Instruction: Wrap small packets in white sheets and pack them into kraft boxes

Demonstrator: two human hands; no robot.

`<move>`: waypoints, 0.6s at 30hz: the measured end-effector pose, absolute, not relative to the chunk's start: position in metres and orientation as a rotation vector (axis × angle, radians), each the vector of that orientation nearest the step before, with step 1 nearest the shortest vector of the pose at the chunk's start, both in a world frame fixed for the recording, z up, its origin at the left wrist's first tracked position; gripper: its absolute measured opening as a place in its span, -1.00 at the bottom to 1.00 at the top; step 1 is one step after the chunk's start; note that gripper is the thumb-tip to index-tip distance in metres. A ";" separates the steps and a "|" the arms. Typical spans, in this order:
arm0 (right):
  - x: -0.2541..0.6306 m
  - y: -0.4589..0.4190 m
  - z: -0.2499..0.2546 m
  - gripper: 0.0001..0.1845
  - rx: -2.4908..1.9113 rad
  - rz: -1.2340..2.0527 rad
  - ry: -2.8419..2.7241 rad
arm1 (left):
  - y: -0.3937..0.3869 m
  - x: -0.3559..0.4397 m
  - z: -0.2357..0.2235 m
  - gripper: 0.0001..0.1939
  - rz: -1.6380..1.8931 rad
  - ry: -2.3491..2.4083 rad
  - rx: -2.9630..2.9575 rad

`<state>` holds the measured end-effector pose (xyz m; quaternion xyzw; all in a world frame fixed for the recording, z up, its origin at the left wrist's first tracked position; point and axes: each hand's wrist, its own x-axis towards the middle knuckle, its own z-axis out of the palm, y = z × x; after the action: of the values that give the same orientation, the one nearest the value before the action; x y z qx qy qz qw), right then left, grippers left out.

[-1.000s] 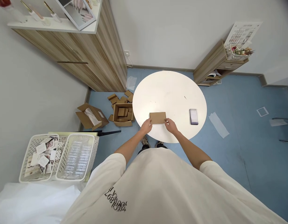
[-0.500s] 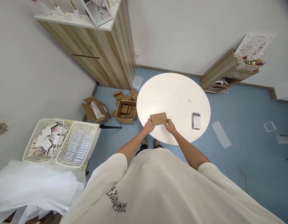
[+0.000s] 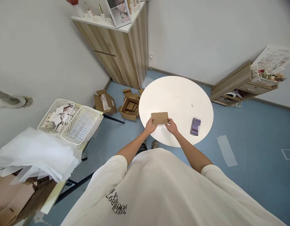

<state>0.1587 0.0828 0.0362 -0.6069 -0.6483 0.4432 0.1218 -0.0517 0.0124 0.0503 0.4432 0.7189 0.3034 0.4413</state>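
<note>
A small flat brown cardboard box [image 3: 160, 118], its lid closed, is held level over the near-left part of the round white table [image 3: 177, 91]. My left hand [image 3: 150, 126] grips its left end near the front corner. At the opposite end my right hand [image 3: 171, 126] pinches the right front corner, fingers closed on the cardboard. Whether the box touches the tabletop I cannot tell. Right of my right hand, a blurred-out dark phone-like rectangle [image 3: 195, 126] lies on the table.
On the floor left of the table stands an open carton [image 3: 129, 115] with small boxes inside. Another open carton [image 3: 104, 102] is beside it. A side table bears white baskets [image 3: 91, 133], white sheets [image 3: 36, 153] and flat cardboard [image 3: 13, 194]. A wooden cabinet [image 3: 121, 59] stands behind.
The view has turned to the left, so the room appears shifted right. Both hands still hold the box, which now lies straighter, its right end lower than before.
</note>
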 end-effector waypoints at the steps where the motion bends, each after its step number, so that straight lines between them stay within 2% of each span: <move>1: 0.159 0.082 0.037 -0.48 -1.757 1.292 -1.909 | 0.009 -0.050 0.050 -0.47 0.770 1.797 1.096; 12: 0.096 0.083 0.051 -0.44 -1.557 1.353 -2.085 | -0.028 -0.088 0.056 -0.45 0.839 2.000 0.938; 18: 0.027 0.084 0.053 -0.43 -1.377 1.415 -2.238 | -0.044 -0.145 0.062 -0.56 0.840 2.201 0.830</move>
<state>0.0272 0.0844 0.0532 -0.4601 -0.7475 0.4726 0.0787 -0.1449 -0.0443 0.0620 0.3154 0.8359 0.3190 0.3164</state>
